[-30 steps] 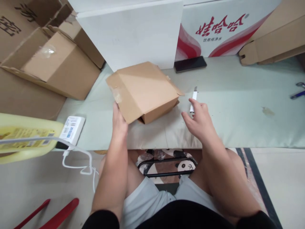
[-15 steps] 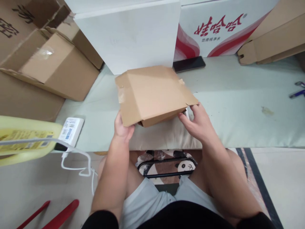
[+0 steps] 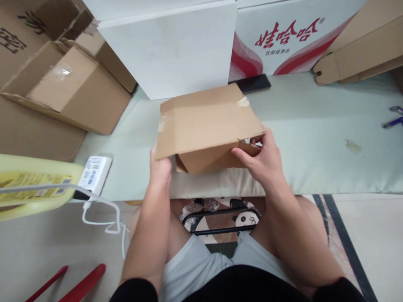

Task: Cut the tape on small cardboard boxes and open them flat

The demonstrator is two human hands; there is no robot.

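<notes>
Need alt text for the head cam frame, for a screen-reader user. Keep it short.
A seated person holds a small cardboard box on a pale green padded table: the right hand pinches its right-side flap, the left hand sits at its near left corner, fingers hidden. A black phone, a white box and larger cartons lie behind.

Your left hand (image 3: 160, 167) had its fingertips tucked out of sight under the cardboard box (image 3: 208, 121), whose lid covered whatever lay inside. The box's far corner hid one end of the black phone (image 3: 256, 82). The yellow jug (image 3: 31, 184) ran off the left edge and the blue tool (image 3: 393, 122) off the right. The print on the white charger (image 3: 94, 173) was too small to read.
</notes>
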